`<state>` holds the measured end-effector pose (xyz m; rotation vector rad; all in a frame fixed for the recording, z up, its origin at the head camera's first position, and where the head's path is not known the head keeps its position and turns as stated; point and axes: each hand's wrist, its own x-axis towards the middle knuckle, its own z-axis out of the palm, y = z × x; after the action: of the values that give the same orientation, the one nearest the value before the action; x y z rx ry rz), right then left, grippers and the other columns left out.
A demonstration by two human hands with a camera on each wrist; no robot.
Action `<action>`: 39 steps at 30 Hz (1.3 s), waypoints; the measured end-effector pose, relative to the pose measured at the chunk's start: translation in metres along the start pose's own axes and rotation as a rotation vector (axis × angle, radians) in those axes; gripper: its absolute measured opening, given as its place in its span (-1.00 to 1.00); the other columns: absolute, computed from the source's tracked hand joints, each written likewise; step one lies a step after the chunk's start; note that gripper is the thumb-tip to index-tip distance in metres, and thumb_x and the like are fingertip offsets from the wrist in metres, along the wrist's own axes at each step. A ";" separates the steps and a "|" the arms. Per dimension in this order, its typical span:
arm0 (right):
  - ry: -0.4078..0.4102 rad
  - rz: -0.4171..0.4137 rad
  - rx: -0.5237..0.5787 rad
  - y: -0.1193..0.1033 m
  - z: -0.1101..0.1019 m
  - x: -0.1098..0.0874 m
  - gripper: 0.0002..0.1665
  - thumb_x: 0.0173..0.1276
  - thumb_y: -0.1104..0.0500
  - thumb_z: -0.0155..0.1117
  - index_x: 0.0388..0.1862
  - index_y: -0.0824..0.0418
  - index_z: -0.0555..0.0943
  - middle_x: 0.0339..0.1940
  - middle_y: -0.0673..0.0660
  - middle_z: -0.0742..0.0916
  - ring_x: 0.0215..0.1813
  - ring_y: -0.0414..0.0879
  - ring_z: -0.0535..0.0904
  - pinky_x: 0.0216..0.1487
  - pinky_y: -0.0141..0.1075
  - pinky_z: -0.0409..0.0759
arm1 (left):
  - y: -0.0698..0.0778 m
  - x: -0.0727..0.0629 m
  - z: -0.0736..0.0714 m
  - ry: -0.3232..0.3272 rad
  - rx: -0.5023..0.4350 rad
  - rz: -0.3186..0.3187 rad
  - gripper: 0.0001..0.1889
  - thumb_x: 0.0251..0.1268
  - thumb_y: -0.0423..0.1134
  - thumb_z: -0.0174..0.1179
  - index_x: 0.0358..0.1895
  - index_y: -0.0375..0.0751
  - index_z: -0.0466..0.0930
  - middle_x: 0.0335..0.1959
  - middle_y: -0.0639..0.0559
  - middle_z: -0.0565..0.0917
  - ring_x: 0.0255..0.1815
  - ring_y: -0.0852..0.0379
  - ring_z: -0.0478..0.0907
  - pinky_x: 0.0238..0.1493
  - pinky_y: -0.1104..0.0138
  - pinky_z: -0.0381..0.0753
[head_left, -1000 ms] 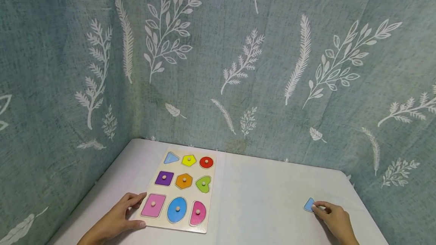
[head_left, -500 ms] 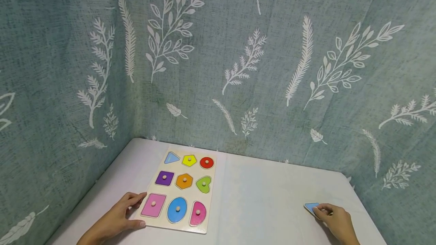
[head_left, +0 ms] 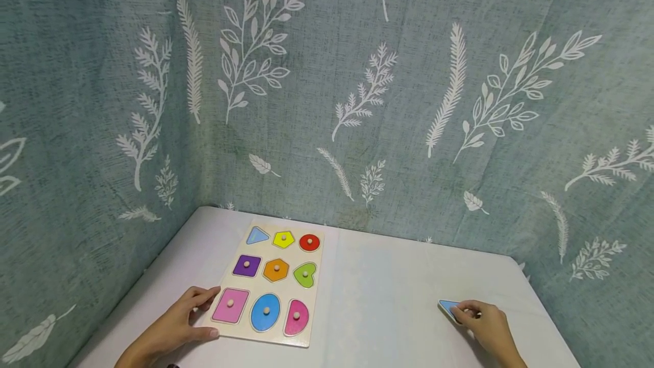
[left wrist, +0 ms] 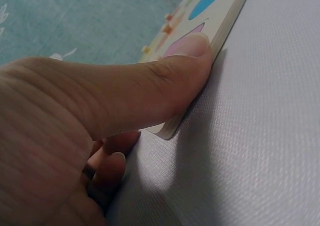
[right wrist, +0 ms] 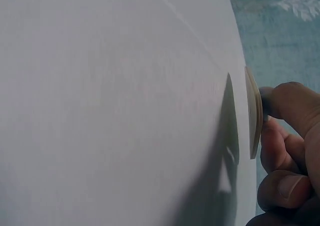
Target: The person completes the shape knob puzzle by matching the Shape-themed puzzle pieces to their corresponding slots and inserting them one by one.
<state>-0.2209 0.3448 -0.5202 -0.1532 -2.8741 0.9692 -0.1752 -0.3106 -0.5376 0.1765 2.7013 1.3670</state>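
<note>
On the left of the table lies a wooden shape puzzle board (head_left: 286, 288) with knobbed coloured pieces. My left hand (head_left: 176, 320) rests at its near left corner, thumb (left wrist: 165, 81) against the front edge and index finger at the left side. The board's blue triangle recess (head_left: 258, 235), back left, holds no knobbed piece. Far to the right, my right hand (head_left: 482, 322) pinches a blue triangle puzzle piece (head_left: 447, 306) between thumb and fingers. The piece (right wrist: 254, 113) appears edge-on in the right wrist view, tilted and apart from its shadow; its knob is hidden by the fingers.
A white cloth-covered table (head_left: 380, 294) stretches between the board and the right hand. Green-blue fabric (head_left: 317, 101) with white leaf prints hangs behind the table and along its sides. A small dark object (head_left: 174, 366) shows at the bottom edge by the left wrist.
The triangle piece has turned and tilted in my right hand, then moved left with it. The left hand stays at the board's corner.
</note>
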 end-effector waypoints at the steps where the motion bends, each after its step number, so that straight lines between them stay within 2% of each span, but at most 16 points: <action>1: 0.003 -0.010 0.001 -0.002 0.002 0.000 -0.62 0.30 -0.08 0.52 -0.21 0.23 0.79 -0.52 -0.05 0.64 -0.49 -0.18 0.45 -0.44 -0.34 0.41 | 0.000 0.000 0.000 -0.001 0.000 0.003 0.01 -0.06 -0.16 0.66 0.47 -0.49 0.33 -0.01 -0.10 0.42 0.00 0.00 0.36 -0.10 0.33 0.41; 8: 0.010 -0.053 0.036 -0.012 0.013 0.001 -0.72 0.29 -0.03 0.54 -0.29 0.17 0.78 -0.59 -0.07 0.62 -0.56 -0.21 0.42 -0.48 -0.37 0.38 | -0.002 0.003 -0.001 -0.008 0.006 -0.027 0.02 -0.07 -0.12 0.67 0.47 -0.48 0.34 -0.04 -0.09 0.41 -0.02 0.01 0.33 -0.10 0.33 0.40; 16: 0.005 -0.084 0.070 -0.030 0.024 0.006 -0.71 0.28 -0.07 0.55 -0.33 0.13 0.77 -0.56 -0.05 0.62 -0.55 -0.20 0.40 -0.47 -0.37 0.35 | 0.001 0.008 -0.004 -0.008 0.014 -0.052 0.04 -0.11 -0.10 0.68 0.46 -0.47 0.36 -0.04 -0.09 0.42 -0.01 -0.01 0.33 -0.09 0.30 0.42; 24: 0.007 -0.157 0.072 -0.050 0.036 0.014 -0.76 0.28 -0.01 0.55 -0.36 0.13 0.76 -0.57 -0.07 0.62 -0.56 -0.20 0.41 -0.50 -0.38 0.34 | -0.003 0.005 -0.002 0.001 0.015 -0.070 0.06 -0.14 -0.07 0.69 0.46 -0.46 0.37 -0.06 -0.07 0.42 -0.03 0.01 0.32 -0.11 0.32 0.42; 32: 0.027 -0.215 0.092 -0.077 0.045 0.025 -0.74 0.28 -0.05 0.55 -0.42 0.08 0.74 -0.58 -0.08 0.59 -0.55 -0.22 0.35 -0.47 -0.38 0.28 | -0.005 0.001 -0.003 -0.003 0.005 0.001 0.01 -0.08 -0.11 0.67 0.45 -0.48 0.36 -0.03 -0.10 0.43 -0.04 0.02 0.34 -0.12 0.34 0.41; 39: 0.043 -0.265 0.118 -0.091 0.054 0.032 -0.76 0.23 0.02 0.59 -0.45 0.10 0.72 -0.61 -0.10 0.56 -0.55 -0.25 0.34 -0.47 -0.40 0.29 | -0.001 0.001 -0.002 0.005 0.000 -0.011 0.03 -0.10 -0.10 0.67 0.46 -0.47 0.36 -0.01 -0.11 0.43 -0.04 0.02 0.33 -0.12 0.34 0.40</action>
<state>-0.2652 0.2445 -0.5054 0.2092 -2.6981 1.0623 -0.1767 -0.3129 -0.5377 0.1578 2.7023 1.3663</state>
